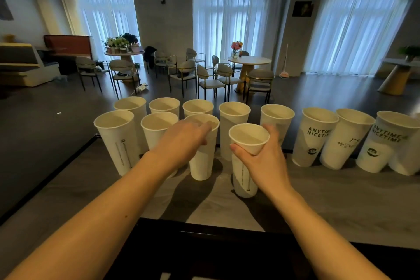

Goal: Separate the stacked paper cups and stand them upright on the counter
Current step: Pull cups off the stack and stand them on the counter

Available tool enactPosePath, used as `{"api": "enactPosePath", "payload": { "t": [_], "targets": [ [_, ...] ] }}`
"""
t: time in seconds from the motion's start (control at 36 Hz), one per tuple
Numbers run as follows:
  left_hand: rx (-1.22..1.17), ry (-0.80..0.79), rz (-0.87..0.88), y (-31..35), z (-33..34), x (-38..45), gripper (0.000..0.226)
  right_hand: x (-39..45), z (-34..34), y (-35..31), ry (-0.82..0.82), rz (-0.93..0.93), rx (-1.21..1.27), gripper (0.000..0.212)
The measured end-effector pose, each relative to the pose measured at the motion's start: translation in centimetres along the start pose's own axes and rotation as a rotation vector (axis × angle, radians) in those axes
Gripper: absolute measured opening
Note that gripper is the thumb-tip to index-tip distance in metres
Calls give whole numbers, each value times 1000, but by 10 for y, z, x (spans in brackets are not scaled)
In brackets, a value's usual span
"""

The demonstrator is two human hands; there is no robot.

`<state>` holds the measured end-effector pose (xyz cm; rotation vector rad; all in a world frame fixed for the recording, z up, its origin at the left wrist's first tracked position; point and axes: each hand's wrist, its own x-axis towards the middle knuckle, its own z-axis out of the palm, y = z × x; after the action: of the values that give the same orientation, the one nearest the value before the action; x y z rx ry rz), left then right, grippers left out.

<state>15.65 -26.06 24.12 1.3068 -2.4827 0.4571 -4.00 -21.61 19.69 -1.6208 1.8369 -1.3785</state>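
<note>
Cups of white paper stand upright on the grey counter (341, 200), ahead of my fingers. My left hand (184, 141) curls over the rim of one standing cup (202, 161), fingertips dipping inside it. Just right of that, my right hand (261, 161) wraps a cup stack (246, 166), thumb and fingers pinching under its rim. Printed cups (314, 138) stand farther right.
</note>
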Motion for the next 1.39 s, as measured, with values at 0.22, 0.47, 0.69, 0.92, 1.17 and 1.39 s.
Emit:
{"api": "enactPosePath", "payload": {
  "t": [0.22,0.47,0.69,0.92,1.17,1.39],
  "targets": [
    [-299,154,-148,-17,-21,-7,49,17,18,1,-21,-13,79,103],
    [-16,-97,-297,-56,-14,-25,35,22,28,-2,-15,-25,88,101],
    [-10,-148,-315,-74,-9,-24,56,23,32,-1,-11,-25,78,103],
    [-198,30,-108,-17,-13,-5,57,23,34,-1,-8,-3,57,105],
    [29,-40,19,-36,9,-6,41,22,33,-3,-23,2,61,103],
    [-106,59,-32,-26,-7,-8,70,16,21,-7,-87,56,76,126]
  ]
}}
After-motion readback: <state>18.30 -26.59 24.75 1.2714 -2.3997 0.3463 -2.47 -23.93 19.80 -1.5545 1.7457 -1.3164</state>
